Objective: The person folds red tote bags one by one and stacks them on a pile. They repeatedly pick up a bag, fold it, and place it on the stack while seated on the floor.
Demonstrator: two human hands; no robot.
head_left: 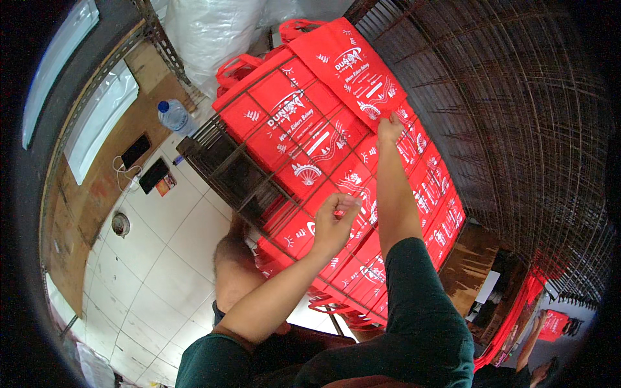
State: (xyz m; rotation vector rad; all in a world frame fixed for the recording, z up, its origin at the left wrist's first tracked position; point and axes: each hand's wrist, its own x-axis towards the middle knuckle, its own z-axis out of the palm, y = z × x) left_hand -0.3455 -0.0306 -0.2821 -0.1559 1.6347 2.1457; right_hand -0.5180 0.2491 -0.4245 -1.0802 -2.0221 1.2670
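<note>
Red fabric bags with white print [304, 129] lie in rows on a wire drying rack, whose thin bars cross above many of them. One red bag [352, 68] lies flat on top of the bars at the far right. My right hand [390, 128] pinches its near edge, with the arm stretched forward. Closer to me, my left hand [335, 223] hovers over the rack's middle. Its fingers are loosely curled, a gap shows between thumb and fingers, and nothing is visible in it.
Raised wire racks [517, 110] stand stacked on the right. At left, a water bottle [176, 118] and two phones [154, 176] are near a tiled floor [162, 258]. White plastic sacks [210, 32] stand at the back. Another person's arm [532, 343] shows at lower right.
</note>
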